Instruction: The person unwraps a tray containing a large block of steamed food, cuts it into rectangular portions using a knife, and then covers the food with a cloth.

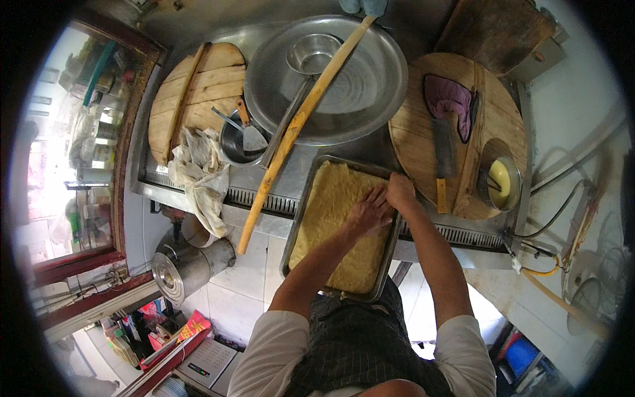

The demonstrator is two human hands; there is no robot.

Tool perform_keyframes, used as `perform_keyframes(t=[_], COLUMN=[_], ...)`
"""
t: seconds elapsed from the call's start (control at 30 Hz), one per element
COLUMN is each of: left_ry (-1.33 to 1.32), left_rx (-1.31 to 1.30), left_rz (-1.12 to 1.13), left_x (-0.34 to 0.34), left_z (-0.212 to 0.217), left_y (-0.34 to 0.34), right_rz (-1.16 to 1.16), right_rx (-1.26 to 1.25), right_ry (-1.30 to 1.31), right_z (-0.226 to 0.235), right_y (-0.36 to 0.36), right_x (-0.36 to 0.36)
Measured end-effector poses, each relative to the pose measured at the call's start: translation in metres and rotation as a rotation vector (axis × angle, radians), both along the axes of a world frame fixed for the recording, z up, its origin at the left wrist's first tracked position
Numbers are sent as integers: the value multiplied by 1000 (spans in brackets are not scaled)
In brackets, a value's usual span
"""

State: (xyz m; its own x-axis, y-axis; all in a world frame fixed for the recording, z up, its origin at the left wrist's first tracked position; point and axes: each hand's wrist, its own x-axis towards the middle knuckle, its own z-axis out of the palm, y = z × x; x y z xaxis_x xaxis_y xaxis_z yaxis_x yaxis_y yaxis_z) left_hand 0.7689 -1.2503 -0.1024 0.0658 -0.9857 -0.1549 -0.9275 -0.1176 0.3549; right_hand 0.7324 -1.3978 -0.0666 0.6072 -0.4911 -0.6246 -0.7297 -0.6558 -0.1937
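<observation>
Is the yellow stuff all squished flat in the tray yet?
Mostly. The yellow dough already fills the metal tray nearly edge to edge. Right now the left hand presses flat on it and the right hand works the far right corner. The surface looks bumpy, so smoothing seems left.

Dull metal tray (299, 218), grainy yellow dough (331, 205)
</observation>
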Motion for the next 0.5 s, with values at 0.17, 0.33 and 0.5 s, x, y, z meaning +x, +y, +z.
perform_keyframes(t=[0.17, 0.33, 0.5], left_ry=[94, 13, 64], left_rx=[-6, -88, -102], left_rz=[50, 72, 88], left_x=[-3, -11, -14], left_z=[-1, -8, -9], left_y=[6, 11, 16], right_rz=[-77, -104, -60], right_rx=[115, 33, -133], right_ry=[98, 76, -20], right_z=[7, -15, -23], right_y=[6, 13, 27], right_x=[11, 14, 11])
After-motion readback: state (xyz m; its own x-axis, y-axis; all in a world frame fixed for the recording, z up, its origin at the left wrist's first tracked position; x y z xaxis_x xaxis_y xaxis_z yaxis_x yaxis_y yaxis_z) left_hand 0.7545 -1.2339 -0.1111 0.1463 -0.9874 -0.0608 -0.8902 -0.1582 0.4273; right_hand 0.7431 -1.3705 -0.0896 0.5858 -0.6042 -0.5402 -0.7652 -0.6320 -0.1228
